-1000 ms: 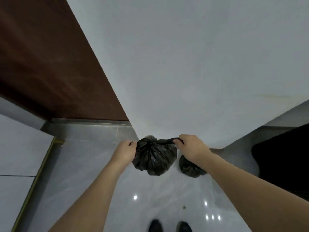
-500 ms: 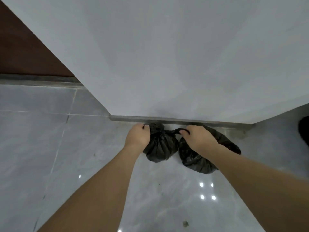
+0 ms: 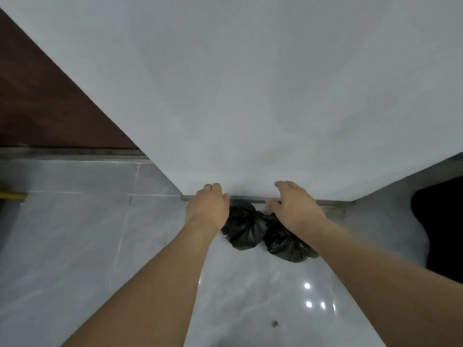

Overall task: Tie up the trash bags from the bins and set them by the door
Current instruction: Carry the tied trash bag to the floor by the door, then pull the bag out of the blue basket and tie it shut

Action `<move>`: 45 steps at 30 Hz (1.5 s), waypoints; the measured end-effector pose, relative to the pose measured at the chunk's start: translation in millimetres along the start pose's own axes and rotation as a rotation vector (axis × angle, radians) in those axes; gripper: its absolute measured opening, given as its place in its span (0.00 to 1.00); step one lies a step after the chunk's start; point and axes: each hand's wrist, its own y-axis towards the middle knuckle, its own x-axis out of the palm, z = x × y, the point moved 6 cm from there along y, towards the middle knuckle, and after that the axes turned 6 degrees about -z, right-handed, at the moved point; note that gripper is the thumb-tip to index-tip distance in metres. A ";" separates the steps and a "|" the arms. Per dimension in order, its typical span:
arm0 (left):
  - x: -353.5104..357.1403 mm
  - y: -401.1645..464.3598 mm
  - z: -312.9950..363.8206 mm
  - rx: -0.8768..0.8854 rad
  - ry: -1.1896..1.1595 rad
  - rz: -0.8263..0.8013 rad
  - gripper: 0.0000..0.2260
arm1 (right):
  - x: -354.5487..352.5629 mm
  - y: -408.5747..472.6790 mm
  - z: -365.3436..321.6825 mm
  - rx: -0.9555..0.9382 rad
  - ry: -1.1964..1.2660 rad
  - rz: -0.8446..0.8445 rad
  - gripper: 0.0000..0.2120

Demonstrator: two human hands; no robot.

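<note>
**Two tied black bags at the foot of the wall**

Two small black trash bags sat side by side on the glossy grey tiled floor point(image 3: 75, 246), pressed up against the base of a pale wall point(image 3: 250, 83). The left bag point(image 3: 244, 229) and the right bag point(image 3: 285, 244) touched each other at their sides. Both were gathered shut into crinkled, rounded bundles, so what they held could not be seen. A narrow grey skirting strip point(image 3: 333, 202) ran along the wall just behind them.

The left hand point(image 3: 206, 209) hovered over the left edge of the left bag with its fingers curled loosely downward; it covered part of the plastic, and whether it touched the bag could not be told, but nothing was gripped in it. The right hand point(image 3: 294, 206) was spread above the right bag, fingers apart and relaxed, palm down, holding nothing. Both bare forearms reached in from the bottom of the view.

To the left, a dark reddish-brown door point(image 3: 37, 103) met the wall, with a grey threshold point(image 3: 75, 156) along its bottom edge; the bags lay near it, just round the wall's corner. A dark shape point(image 3: 441, 226) filled the right edge and could not be identified. A small speck of debris point(image 3: 274, 323) lay on the tiles, near bright reflections of ceiling lights point(image 3: 308, 304).
</note>
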 end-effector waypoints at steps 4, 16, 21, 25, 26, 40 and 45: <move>-132.8 -77.4 35.6 0.102 0.083 0.060 0.18 | -111.0 -87.9 -68.9 -0.057 -0.027 0.024 0.27; -559.3 -419.3 104.2 0.210 0.181 0.633 0.21 | -418.3 -455.2 -281.0 -0.364 -0.123 0.361 0.26; -621.5 -471.4 92.6 0.140 0.226 0.711 0.23 | -469.9 -505.7 -311.6 -0.396 -0.190 0.484 0.26; -638.8 -491.1 83.7 0.133 0.232 0.746 0.22 | -469.3 -519.5 -334.3 -0.421 -0.200 0.497 0.27; -640.4 -493.8 78.8 0.123 0.230 0.743 0.22 | -466.0 -520.7 -339.7 -0.428 -0.200 0.489 0.27; -642.8 -553.1 5.4 -0.070 0.169 0.749 0.23 | -438.7 -541.1 -397.6 -0.559 -0.180 0.453 0.26; -630.7 -604.2 -41.0 -0.243 0.112 0.771 0.23 | -410.7 -552.5 -434.4 -0.705 -0.223 0.401 0.27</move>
